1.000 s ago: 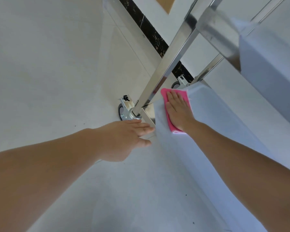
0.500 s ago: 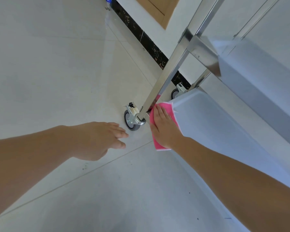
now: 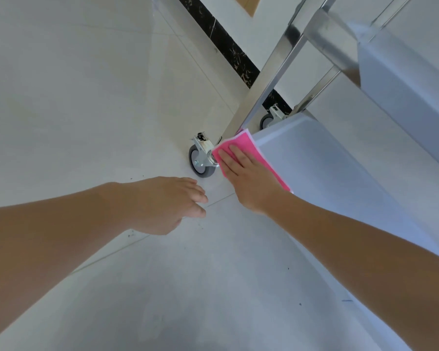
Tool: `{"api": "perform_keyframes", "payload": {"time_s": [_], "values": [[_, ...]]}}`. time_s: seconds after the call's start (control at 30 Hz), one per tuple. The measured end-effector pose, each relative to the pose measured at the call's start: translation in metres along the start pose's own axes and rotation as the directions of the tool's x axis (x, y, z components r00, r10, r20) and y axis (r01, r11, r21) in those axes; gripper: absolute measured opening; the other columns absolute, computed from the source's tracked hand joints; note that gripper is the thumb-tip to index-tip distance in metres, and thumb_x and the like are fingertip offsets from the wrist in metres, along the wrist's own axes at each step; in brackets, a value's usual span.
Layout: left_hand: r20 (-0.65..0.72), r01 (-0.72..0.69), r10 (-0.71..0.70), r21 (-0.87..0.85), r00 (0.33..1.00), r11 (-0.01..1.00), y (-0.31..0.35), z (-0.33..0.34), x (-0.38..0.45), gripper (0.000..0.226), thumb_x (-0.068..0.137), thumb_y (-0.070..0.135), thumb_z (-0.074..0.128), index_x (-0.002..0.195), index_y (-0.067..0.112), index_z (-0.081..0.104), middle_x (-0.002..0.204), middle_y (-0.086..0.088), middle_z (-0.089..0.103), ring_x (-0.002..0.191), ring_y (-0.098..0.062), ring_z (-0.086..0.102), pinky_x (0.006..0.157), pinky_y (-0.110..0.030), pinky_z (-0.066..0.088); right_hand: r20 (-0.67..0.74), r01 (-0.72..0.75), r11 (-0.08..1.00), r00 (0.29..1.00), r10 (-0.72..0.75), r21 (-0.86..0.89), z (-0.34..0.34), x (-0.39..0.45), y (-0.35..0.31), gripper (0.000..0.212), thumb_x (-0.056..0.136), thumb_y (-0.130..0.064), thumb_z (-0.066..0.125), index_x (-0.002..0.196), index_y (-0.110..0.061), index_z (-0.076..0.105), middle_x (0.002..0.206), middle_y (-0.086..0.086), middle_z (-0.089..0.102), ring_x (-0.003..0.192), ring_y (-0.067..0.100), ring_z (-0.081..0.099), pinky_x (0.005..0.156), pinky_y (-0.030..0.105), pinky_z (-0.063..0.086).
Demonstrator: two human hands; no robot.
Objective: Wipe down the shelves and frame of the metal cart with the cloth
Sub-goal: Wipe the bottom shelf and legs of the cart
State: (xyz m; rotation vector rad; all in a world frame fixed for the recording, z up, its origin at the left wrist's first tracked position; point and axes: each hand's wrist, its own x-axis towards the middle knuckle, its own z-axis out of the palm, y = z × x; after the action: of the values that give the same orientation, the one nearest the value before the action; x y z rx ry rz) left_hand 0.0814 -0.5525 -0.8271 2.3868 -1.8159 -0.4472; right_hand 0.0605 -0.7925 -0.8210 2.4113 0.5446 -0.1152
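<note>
Here you have one pink cloth (image 3: 249,158), two caster wheels in view, and two shelves of the metal cart (image 3: 276,79). Your right hand (image 3: 249,181) lies flat on the cloth with fingers straight and together, pressing it against the near corner of the lower shelf (image 3: 322,173), right where the upright post meets it (the cloth's far tip touches the foot of that post). Nothing is pinched; the palm simply presses down. The nearer wheel (image 3: 199,162) sits just beside the cloth's left edge, and the second wheel (image 3: 268,120) shows behind the post. The upper shelf (image 3: 403,84) runs above at the right. Your left hand (image 3: 167,203) hovers over the tiled floor (image 3: 74,97) near the front wheel, palm down, fingers loosely extended and holding nothing, forearm reaching in from the left.
</note>
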Motion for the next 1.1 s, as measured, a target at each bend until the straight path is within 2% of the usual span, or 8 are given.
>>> {"api": "perform_keyframes", "payload": {"time_s": [0.13, 0.33, 0.37, 0.43, 0.5, 0.57, 0.87, 1.1], "values": [[-0.092, -0.096, 0.091, -0.045, 0.992, 0.994, 0.011, 0.006, 0.009, 0.05, 0.085, 0.009, 0.039, 0.131, 0.027, 0.048, 0.139, 0.005, 0.043, 0.133, -0.013, 0.028, 0.112, -0.029, 0.017, 0.016, -0.044, 0.998, 0.999, 0.045, -0.053, 0.0, 0.0, -0.006, 0.068, 0.087, -0.027, 0.022, 0.148, -0.008, 0.0, 0.158, 0.01, -0.001, 0.144, 0.032, -0.008, 0.117, 0.047, -0.003], [-0.144, -0.227, 0.214, -0.078, 0.966, 0.971, 0.021, 0.021, 0.023, 0.049, 0.086, 0.008, 0.04, 0.132, 0.023, 0.048, 0.139, 0.006, 0.045, 0.133, -0.009, 0.027, 0.104, -0.007, -0.014, 0.028, -0.047, 0.996, 0.998, 0.05, -0.074, -0.001, -0.004, -0.008, 0.065, 0.086, -0.024, 0.018, 0.148, -0.008, 0.004, 0.158, 0.01, 0.003, 0.144, 0.032, -0.005, 0.118, 0.047, 0.002], [-0.131, -0.237, 0.225, -0.08, 0.965, 0.968, 0.021, 0.024, 0.024, 0.049, 0.087, 0.009, 0.04, 0.132, 0.024, 0.047, 0.139, 0.008, 0.044, 0.133, -0.009, 0.027, 0.107, -0.009, -0.011, 0.031, -0.046, 0.996, 0.998, 0.048, -0.08, -0.002, -0.004, -0.008, 0.065, 0.086, -0.023, 0.018, 0.148, -0.008, 0.006, 0.158, 0.01, 0.005, 0.145, 0.032, -0.004, 0.118, 0.047, 0.001], [-0.09, -0.227, 0.219, -0.093, 0.972, 0.969, 0.019, 0.028, 0.027, 0.046, 0.089, 0.014, 0.038, 0.132, 0.028, 0.046, 0.138, 0.012, 0.045, 0.13, -0.009, 0.031, 0.114, -0.022, 0.011, 0.033, -0.043, 0.995, 0.998, 0.046, -0.091, -0.005, -0.003, -0.008, 0.064, 0.087, -0.023, 0.019, 0.149, -0.008, 0.009, 0.158, 0.009, 0.007, 0.145, 0.032, -0.001, 0.118, 0.046, 0.0], [-0.073, -0.219, 0.212, -0.107, 0.975, 0.97, 0.017, 0.03, 0.03, 0.042, 0.091, 0.02, 0.037, 0.13, 0.031, 0.048, 0.133, 0.014, 0.05, 0.124, -0.009, 0.039, 0.106, -0.03, 0.031, 0.027, -0.049, 0.995, 0.998, 0.051, -0.085, -0.006, -0.004, -0.008, 0.063, 0.088, -0.022, 0.019, 0.149, -0.009, 0.011, 0.158, 0.008, 0.009, 0.145, 0.031, 0.001, 0.118, 0.046, 0.0], [-0.066, -0.223, 0.216, -0.121, 0.974, 0.967, 0.015, 0.032, 0.037, 0.039, 0.091, 0.025, 0.035, 0.127, 0.032, 0.05, 0.129, 0.015, 0.053, 0.118, -0.009, 0.047, 0.099, -0.031, 0.038, 0.02, -0.051, 0.995, 0.998, 0.053, -0.089, -0.007, -0.004, -0.009, 0.063, 0.087, -0.022, 0.018, 0.149, -0.01, 0.013, 0.158, 0.007, 0.011, 0.145, 0.03, 0.002, 0.118, 0.046, 0.002], [-0.133, -0.302, 0.281, -0.185, 0.95, 0.935, 0.014, 0.057, 0.059, 0.037, 0.089, 0.032, 0.034, 0.121, 0.035, 0.054, 0.117, 0.017, 0.061, 0.106, -0.005, 0.055, 0.089, -0.027, 0.044, 0.041, -0.069, 0.997, 0.997, 0.071, -0.047, -0.009, -0.007, -0.01, 0.059, 0.091, -0.021, 0.029, 0.149, -0.014, 0.016, 0.158, 0.004, 0.011, 0.145, 0.028, 0.002, 0.118, 0.044, 0.002], [-0.077, -0.297, 0.29, -0.092, 0.954, 0.951, 0.019, 0.05, 0.074, 0.037, 0.089, 0.035, 0.032, 0.121, 0.039, 0.051, 0.115, 0.023, 0.059, 0.103, 0.001, 0.054, 0.087, -0.02, 0.042, 0.003, -0.089, 0.996, 0.996, 0.089, -0.027, 0.004, -0.029, -0.01, 0.06, 0.094, -0.024, 0.039, 0.149, -0.016, 0.016, 0.158, 0.005, 0.012, 0.145, 0.03, 0.001, 0.118, 0.046, 0.002]]}}
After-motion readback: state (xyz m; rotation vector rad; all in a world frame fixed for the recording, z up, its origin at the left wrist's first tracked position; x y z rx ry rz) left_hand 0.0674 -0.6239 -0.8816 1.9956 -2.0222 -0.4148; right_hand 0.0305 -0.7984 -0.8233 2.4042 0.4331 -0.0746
